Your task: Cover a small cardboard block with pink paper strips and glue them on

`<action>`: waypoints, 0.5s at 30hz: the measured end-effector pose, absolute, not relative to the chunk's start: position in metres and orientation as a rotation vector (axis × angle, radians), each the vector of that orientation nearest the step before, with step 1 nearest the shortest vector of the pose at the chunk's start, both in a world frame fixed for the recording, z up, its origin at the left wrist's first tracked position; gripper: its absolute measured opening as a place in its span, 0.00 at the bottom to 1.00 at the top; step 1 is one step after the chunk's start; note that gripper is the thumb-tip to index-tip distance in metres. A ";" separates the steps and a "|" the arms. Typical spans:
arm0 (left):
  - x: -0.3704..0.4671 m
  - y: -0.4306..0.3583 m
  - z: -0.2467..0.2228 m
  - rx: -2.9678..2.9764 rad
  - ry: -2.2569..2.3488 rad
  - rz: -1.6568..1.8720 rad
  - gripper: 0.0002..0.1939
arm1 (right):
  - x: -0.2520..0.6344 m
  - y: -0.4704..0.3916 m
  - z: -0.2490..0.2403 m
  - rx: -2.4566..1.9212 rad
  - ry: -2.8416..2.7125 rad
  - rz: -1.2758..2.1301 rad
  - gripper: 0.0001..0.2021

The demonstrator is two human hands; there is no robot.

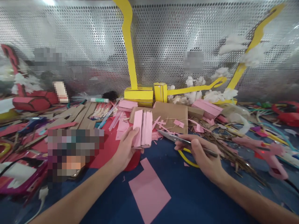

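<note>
Near the centre, my left hand (128, 145) is closed around a pink paper-covered box (143, 129), held upright with dark seams between its panels. To its right, my right hand (202, 152) grips a slim metal tool, which looks like scissors (171, 137); its tip points left toward the box without touching it. A yellow loop (188, 159) shows under my right hand. Below and between both hands, a pink paper sheet (149, 189) lies on the blue table (193, 199).
Cardboard (171, 113), pink scraps and a red sheet (102, 152) lie behind the hands. A pink glue gun (268, 151) rests at right beside twigs. Yellow boxes (138, 95) stand by the perforated metal panel (161, 40). A purple tray (21, 177) sits at left.
</note>
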State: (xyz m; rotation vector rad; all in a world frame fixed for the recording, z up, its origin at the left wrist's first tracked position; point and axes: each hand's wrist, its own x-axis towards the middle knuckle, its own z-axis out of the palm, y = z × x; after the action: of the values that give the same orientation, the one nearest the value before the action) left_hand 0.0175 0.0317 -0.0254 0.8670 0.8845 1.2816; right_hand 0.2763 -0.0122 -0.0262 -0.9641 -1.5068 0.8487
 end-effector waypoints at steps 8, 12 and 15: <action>0.015 0.037 -0.029 0.919 0.929 1.225 0.18 | 0.274 -0.023 -0.028 -0.779 -1.791 0.841 0.11; 0.013 0.037 -0.031 0.947 0.932 1.183 0.18 | 0.271 -0.023 -0.027 -0.767 -1.832 0.809 0.13; 0.012 0.036 -0.031 0.955 0.940 1.160 0.20 | 0.270 -0.021 -0.026 -0.766 -1.834 0.812 0.13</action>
State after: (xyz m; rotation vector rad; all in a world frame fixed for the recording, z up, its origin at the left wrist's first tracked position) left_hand 0.0125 0.0363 -0.0311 0.9547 0.9396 1.1604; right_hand 0.2700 -0.0213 -0.0261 -0.7656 -1.8343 0.8120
